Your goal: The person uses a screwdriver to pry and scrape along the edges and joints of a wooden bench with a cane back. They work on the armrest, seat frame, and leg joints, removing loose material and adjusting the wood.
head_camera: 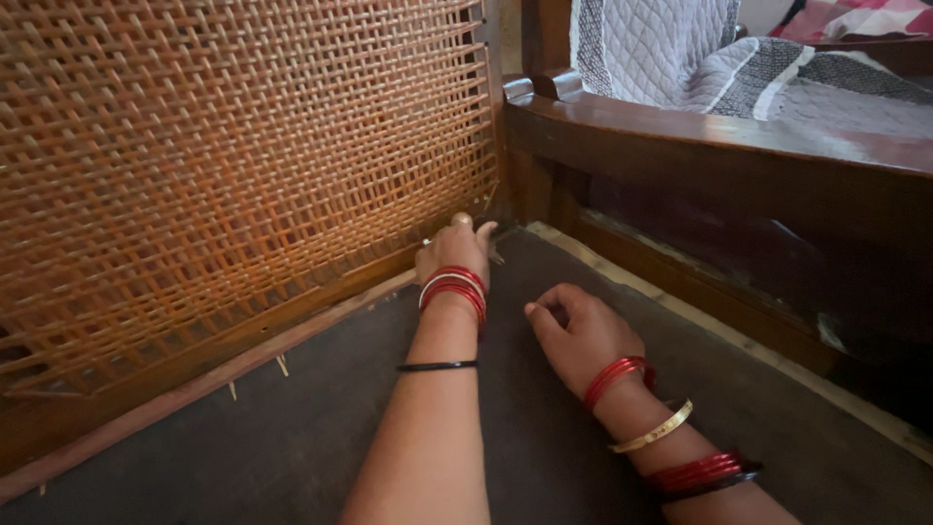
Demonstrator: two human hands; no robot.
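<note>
Filling the left half of our view, a woven cane panel [233, 165] is leaning upright in its dark wooden frame, its orange-brown strips crossing in an open lattice with small square gaps. Along the bottom edge the weave is looking looser, and a few strip ends are poking out below the frame. We are kneeling on a dark grey mat [292, 437], and a dark wooden bench [700, 146] is standing to the right with a quilted grey cloth [680, 49] lying on it.

We are pressing our left hand [454, 251] against the panel's lower right corner, fingers curled in at the weave; whether they are pinching a strip we cannot tell, since the hand itself is hiding the spot. Our right hand [578, 331] is resting on the mat just beside it, loosely clenched and holding nothing we can see. Red bangles [453, 285] are circling both wrists. The panel's top and left side are running out of view.
</note>
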